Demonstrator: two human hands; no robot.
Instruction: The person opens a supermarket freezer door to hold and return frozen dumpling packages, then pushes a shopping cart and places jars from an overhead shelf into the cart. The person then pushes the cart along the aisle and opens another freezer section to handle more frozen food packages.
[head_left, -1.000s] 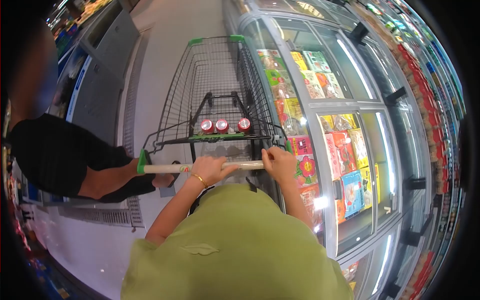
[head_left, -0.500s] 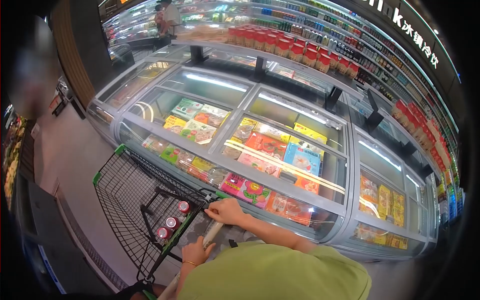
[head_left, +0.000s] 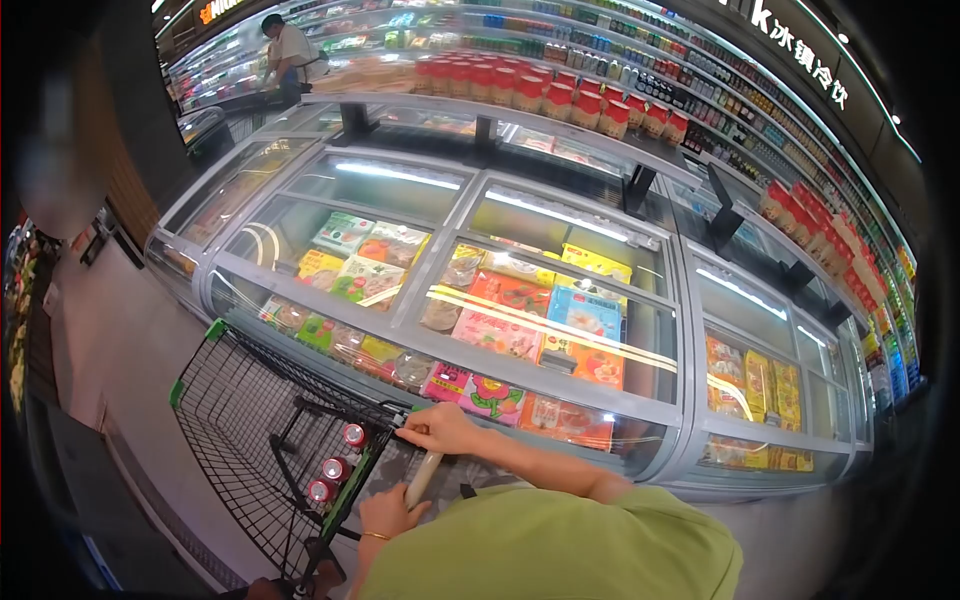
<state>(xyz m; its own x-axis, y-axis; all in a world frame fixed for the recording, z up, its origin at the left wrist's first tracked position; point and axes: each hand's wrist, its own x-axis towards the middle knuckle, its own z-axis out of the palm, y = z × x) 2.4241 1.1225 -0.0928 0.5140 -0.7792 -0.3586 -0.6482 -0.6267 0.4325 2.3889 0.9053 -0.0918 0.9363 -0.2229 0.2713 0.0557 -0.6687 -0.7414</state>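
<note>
Nearest, the left grip point(head_left: 388, 512) is closed round the cream handle point(head_left: 424, 478) of the shopping cart point(head_left: 300, 378), its bracelet showing; the right grip point(head_left: 440, 428) curls over the handle's other end. Three red cans point(head_left: 336, 469) sit inside the cart, near the handle. Both hands have kept their hold while the view has swung from the aisle towards the glass-topped freezer point(head_left: 683, 300), just beside the cart. That brings its colourful packets point(head_left: 584, 315) into fuller view, yet the cart's load is unchanged and neither hand looks free. Beyond, red-and-white containers point(head_left: 560, 100) line a ledge before the drinks shelves point(head_left: 640, 60). At far left, a person point(head_left: 296, 60) leans forward.
</note>
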